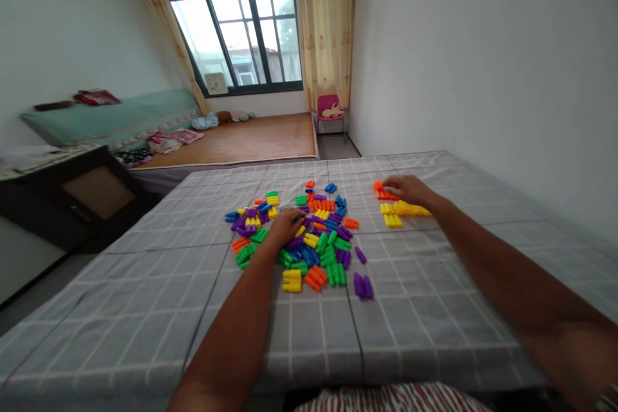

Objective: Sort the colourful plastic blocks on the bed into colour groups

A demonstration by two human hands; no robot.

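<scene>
A mixed pile of plastic toy building blocks [313,256], shaped like joined bullets in green, blue, purple, yellow and orange, lies mid-table. My left hand [286,228] reaches into its left part, fingers curled down; a dark green bit shows at the fingertips, too small to make out. To the right of the pile, my right hand [407,189] has its fingers pinched on an orange block [378,186], beside another orange piece. Just nearer to me, yellow blocks [393,215] lie grouped below that hand. My forearms hide part of the cloth.
A grey checked cloth [145,309] covers the table. Two purple blocks [363,285] lie at the pile's near right edge. Beyond the table are a bed [261,135], a pink chair [329,106] and a window; a white wall [483,64] runs along the right.
</scene>
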